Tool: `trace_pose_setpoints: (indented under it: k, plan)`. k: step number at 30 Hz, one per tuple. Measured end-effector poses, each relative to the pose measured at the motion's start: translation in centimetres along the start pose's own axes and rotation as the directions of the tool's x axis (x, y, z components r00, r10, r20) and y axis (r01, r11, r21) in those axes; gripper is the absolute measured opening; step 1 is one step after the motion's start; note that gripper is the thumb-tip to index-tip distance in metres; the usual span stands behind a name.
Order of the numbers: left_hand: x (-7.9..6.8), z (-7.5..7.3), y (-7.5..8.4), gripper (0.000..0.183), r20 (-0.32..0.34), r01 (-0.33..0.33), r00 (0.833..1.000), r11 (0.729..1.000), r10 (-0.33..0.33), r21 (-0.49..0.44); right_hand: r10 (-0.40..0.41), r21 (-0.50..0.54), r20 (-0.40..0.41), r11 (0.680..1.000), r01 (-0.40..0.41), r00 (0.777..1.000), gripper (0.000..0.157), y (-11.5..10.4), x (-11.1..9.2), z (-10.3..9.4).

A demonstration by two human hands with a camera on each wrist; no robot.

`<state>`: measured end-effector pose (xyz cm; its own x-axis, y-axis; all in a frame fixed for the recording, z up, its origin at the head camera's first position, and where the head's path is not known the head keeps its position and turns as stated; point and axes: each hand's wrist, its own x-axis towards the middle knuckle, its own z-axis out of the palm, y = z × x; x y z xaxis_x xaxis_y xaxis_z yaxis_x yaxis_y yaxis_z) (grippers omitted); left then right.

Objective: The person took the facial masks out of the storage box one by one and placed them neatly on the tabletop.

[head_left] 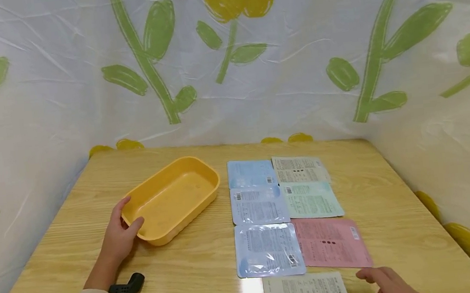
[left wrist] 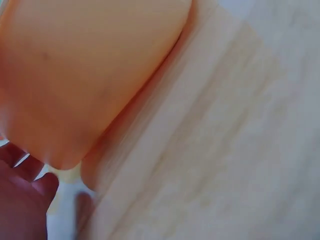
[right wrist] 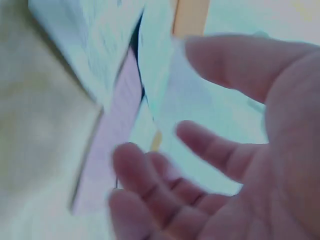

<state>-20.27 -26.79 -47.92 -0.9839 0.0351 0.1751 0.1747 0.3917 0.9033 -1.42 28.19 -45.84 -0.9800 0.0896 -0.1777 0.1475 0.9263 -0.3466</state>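
Observation:
A yellow plastic tray (head_left: pixel 176 200) with raised sides and rounded corners sits on the left half of the table. My left hand (head_left: pixel 117 233) grips its near left end, thumb and fingers spread along the rim. In the left wrist view, the tray wall (left wrist: pixel 95 75) fills the upper left, with the hand (left wrist: pixel 25 195) below. My right hand (head_left: pixel 387 283) hovers at the lower right with loosely bent fingers, beside a beige packet (head_left: pixel 306 292). The right wrist view shows this hand (right wrist: pixel 215 165) holding nothing, fingers and thumb apart.
Right of the tray, flat printed packets lie in two columns: blue ones (head_left: pixel 267 248), a pink one (head_left: pixel 331 241), a mint one (head_left: pixel 312 199) and another beige one (head_left: pixel 299 168). A flowered curtain (head_left: pixel 276 89) encloses the wooden table (head_left: pixel 180 281). A dark band (head_left: pixel 127 286) circles my left wrist.

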Motion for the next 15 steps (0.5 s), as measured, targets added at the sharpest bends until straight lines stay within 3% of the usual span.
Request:
trace_pose_setpoints:
  k: [1, 4, 5, 7, 11, 12, 15]
  plan:
    - [0.0, -0.1, 0.1, 0.067, -0.008, -0.014, 1.000, 0.999, 0.015, 0.039, -0.018, -0.017, 0.015, 1.000, 0.018, 1.000, 0.057, -0.2, 0.4, -1.0]
    - [-0.2, -0.2, 0.2, 0.059, -0.046, -0.072, 0.996, 0.983, 0.081, 0.167, -0.148, -0.109, -0.103, 0.985, 0.136, 0.984, 0.049, -1.4, 1.0, -2.6]
    - [-0.3, -0.1, 0.2, 0.057, -0.062, -0.092, 0.992, 0.974, 0.107, 0.208, -0.209, -0.148, -0.160, 0.971, 0.186, 0.965, 0.046, -1.7, 1.1, -2.8]
    - [-0.6, 0.1, 0.2, 0.054, -0.088, -0.135, 0.982, 0.949, 0.166, 0.284, -0.336, -0.223, -0.268, 0.933, 0.281, 0.903, 0.043, -2.3, 1.4, -3.0]
    - [-0.8, 0.7, 0.9, 0.057, -0.106, -0.215, 0.955, 0.892, 0.277, 0.398, -0.496, -0.331, -0.368, 0.860, 0.388, 0.786, 0.047, -2.9, 2.3, -2.9]
    - [-0.8, 0.8, 1.3, 0.059, -0.095, -0.234, 0.949, 0.874, 0.300, 0.426, -0.516, -0.341, -0.383, 0.850, 0.402, 0.766, 0.049, -3.0, 2.6, -2.9]
    - [-0.6, 1.3, 2.7, 0.066, -0.048, -0.261, 0.942, 0.819, 0.331, 0.510, -0.526, -0.339, -0.389, 0.845, 0.413, 0.757, 0.055, -3.4, 3.6, -3.1]
